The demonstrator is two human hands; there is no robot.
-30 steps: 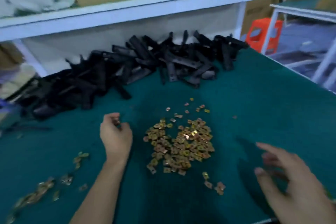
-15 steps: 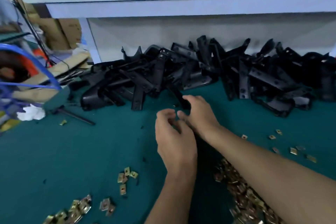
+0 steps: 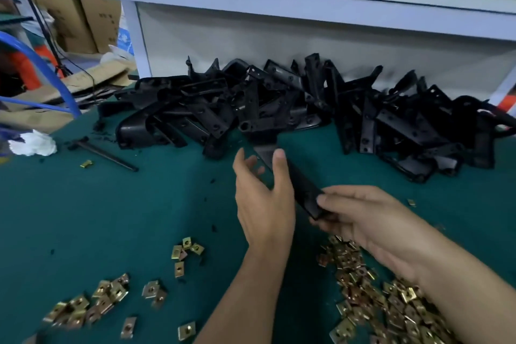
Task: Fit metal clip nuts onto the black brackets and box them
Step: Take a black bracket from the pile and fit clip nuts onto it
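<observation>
**One bracket held between two hands over the green tabletop**

Near the middle of the tabletop (image 3: pixel 145 204), the person holds a single black bracket (image 3: pixel 303 194) lifted off the surface. It slants from 11 o'clock down towards 4 o'clock. The right hand (image 3: pixel 363 223) has its grip closed on the near end, thumb on top and fingers curled underneath, pinching the bracket firmly. The left hand (image 3: pixel 262 204) has a loose, half-open grip around the far end. Its thumb lies straight along the bracket's right edge and its fingers curve up on the other side. I cannot tell whether those fingers touch the plastic.

At 12 o'clock a long heap of brackets (image 3: pixel 307 109) lies against the white shelf unit (image 3: pixel 279 8). Brass-coloured clip nuts (image 3: pixel 391 304) are piled at 5 o'clock, under the right forearm. A looser scatter of clip nuts (image 3: pixel 83 307) lies at 7 o'clock. At 10 o'clock a thin black rod (image 3: pixel 106 152) lies on the tabletop, near a crumpled white rag (image 3: pixel 33 145).
</observation>
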